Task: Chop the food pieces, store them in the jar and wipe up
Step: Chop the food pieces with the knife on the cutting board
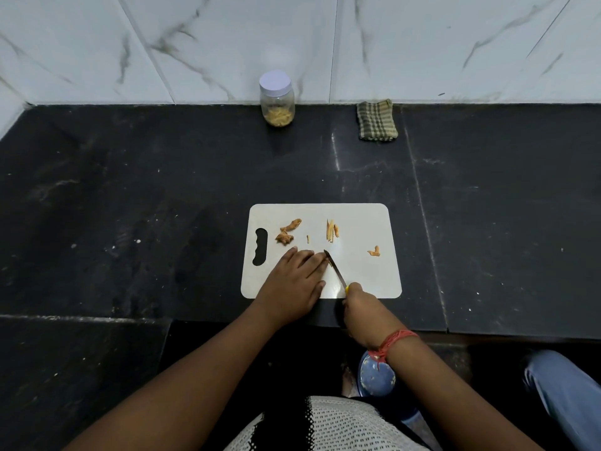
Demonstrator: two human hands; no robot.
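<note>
You are wearing the one camera on your head. It is looking forward and down at the dark counter (130,190), close over the white cutting board (357,219), and reaching as far as the marble wall (422,43) behind.

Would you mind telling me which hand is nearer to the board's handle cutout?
Left. The left hand rests on the cutting board just right of the handle cutout; the right hand, gripping the knife, sits farther right at the board's near edge.
</note>
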